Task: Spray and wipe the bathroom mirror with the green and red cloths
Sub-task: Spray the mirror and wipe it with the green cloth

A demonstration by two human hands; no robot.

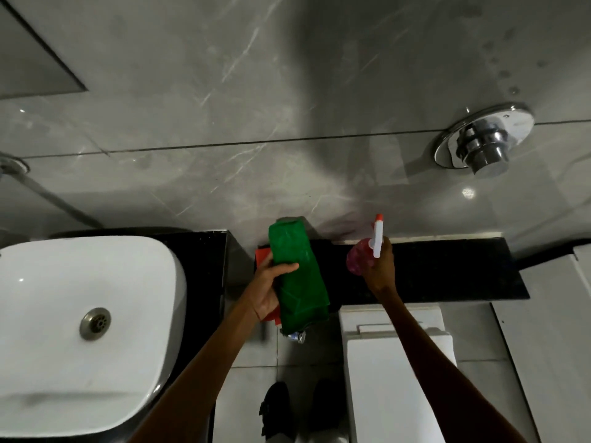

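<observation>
My left hand (270,289) grips a folded green cloth (299,276), with a red cloth (263,254) showing under it at the left and bottom edges. The cloths hang over the left end of a black stone ledge (447,266). My right hand (379,266) holds a spray bottle (367,251) with a pink body, a white head and a red nozzle tip, just above the ledge. A corner of the mirror (32,59) shows at the top left on the grey wall.
A white basin (80,330) with a metal drain sits on a black counter at the left. A white toilet (396,362) stands below the ledge at the right. A chrome flush button (483,142) protrudes from the marble wall. My dark shoes (278,407) show on the tiled floor.
</observation>
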